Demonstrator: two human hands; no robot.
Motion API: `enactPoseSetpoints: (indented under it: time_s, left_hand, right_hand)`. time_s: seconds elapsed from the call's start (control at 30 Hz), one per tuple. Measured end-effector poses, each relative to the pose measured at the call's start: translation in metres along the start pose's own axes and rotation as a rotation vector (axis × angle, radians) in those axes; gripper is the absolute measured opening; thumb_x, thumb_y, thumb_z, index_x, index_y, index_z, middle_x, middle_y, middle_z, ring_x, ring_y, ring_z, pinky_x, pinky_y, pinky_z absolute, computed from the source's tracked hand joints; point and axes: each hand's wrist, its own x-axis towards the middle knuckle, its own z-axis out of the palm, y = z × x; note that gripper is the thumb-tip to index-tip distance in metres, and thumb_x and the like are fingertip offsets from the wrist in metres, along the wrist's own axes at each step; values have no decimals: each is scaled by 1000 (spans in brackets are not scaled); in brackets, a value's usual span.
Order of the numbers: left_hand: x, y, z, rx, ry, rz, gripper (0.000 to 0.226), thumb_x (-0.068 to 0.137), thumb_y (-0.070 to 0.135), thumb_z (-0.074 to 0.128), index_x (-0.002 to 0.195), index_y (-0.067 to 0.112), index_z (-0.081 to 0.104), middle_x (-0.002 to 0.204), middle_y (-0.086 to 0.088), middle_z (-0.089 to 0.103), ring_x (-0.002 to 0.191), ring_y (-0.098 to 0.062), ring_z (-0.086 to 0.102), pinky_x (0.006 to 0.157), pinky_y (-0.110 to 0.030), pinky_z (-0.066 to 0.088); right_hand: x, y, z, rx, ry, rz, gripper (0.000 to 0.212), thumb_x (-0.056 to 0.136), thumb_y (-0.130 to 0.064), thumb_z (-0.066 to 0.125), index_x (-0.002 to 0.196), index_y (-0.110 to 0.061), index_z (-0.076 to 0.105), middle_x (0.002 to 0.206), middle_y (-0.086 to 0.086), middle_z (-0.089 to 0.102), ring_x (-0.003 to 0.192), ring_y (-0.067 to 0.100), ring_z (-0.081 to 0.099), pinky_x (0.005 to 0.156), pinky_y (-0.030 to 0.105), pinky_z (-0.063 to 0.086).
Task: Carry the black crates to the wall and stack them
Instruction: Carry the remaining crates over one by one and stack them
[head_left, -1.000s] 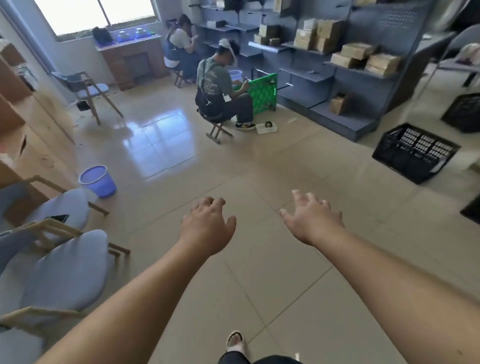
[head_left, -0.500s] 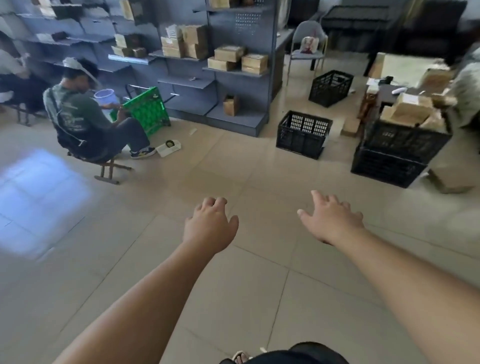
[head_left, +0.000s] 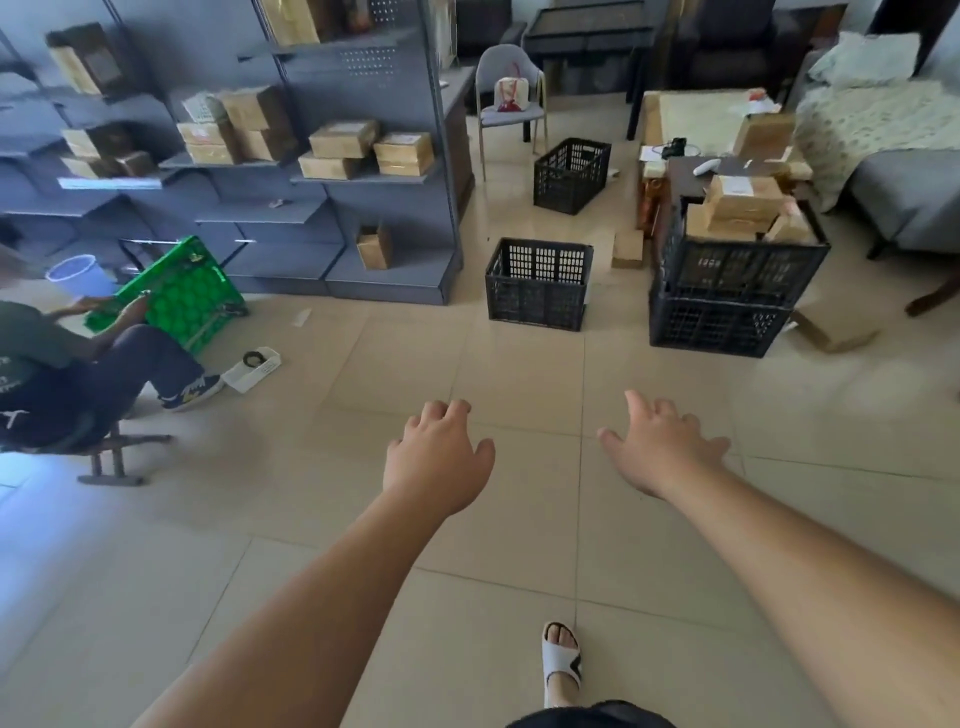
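Note:
An empty black crate (head_left: 537, 284) stands on the tiled floor ahead, beside the end of the shelving. Another black crate (head_left: 571, 175) stands farther back near a chair. At the right, two black crates sit stacked: the upper crate (head_left: 740, 265) holds cardboard boxes, the lower crate (head_left: 717, 325) rests on the floor. My left hand (head_left: 439, 460) and my right hand (head_left: 662, 447) reach forward over the floor, fingers loosely spread, holding nothing. Both hands are well short of the nearest crate.
Grey shelving (head_left: 332, 176) with cardboard boxes fills the left. A seated person (head_left: 62, 374) holds a green crate (head_left: 176, 291) at the left. A small white tray (head_left: 252, 369) lies on the floor. A table (head_left: 696, 124), a sofa (head_left: 893, 156) and a chair (head_left: 511, 98) stand behind.
The view has swung to the right and moved forward; the black crates are now ahead and closer. Both hands stay outstretched and empty.

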Motion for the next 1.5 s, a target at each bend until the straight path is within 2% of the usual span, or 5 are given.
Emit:
enactPoseSetpoints:
  time_s: [0.5, 0.77, 0.9, 1.17, 1.5]
  left_hand:
    - [274, -20, -46, -53, -72, -77, 58, 98, 50, 45, 151, 28, 36, 152, -1, 40, 135, -27, 42, 103, -45, 42]
    - [453, -56, -85, -12, -86, 18, 57, 99, 50, 44, 150, 27, 36, 149, -2, 42, 132, -28, 44, 99, -46, 42]
    - [537, -51, -106, 38, -100, 106, 57, 99, 50, 44, 151, 26, 36, 150, -1, 42, 134, -28, 44, 101, -47, 41]
    - [684, -9, -112, 122, -177, 217, 59, 99, 50, 44, 151, 24, 37, 150, -4, 43, 134, -29, 44, 103, -48, 42]
    - [865, 72, -111, 153, -204, 149, 55, 99, 50, 44, 148, 25, 40, 149, -2, 45, 134, -26, 45, 105, -47, 43]
  right_hand:
    - [251, -123, -77, -97, -44, -70, 62, 99, -59, 31, 153, -31, 21, 155, 9, 31, 138, 38, 31, 109, 66, 25]
    - [384, -205, -114, -59, 12, 10, 53, 97, -51, 34, 145, -29, 30, 148, 6, 39, 131, 34, 39, 100, 59, 34]
    - [438, -231, -133, 3, 52, 53, 53, 97, -49, 34, 146, -29, 31, 148, 4, 40, 132, 32, 39, 102, 58, 33]
    - [560, -233, -164, 93, 12, 183, 53, 96, -50, 36, 145, -30, 32, 146, 3, 42, 130, 32, 41, 100, 58, 34]
    - [758, -193, -230, 192, -8, 234, 53, 96, -52, 40, 142, -28, 36, 141, 8, 45, 129, 34, 42, 102, 56, 38]
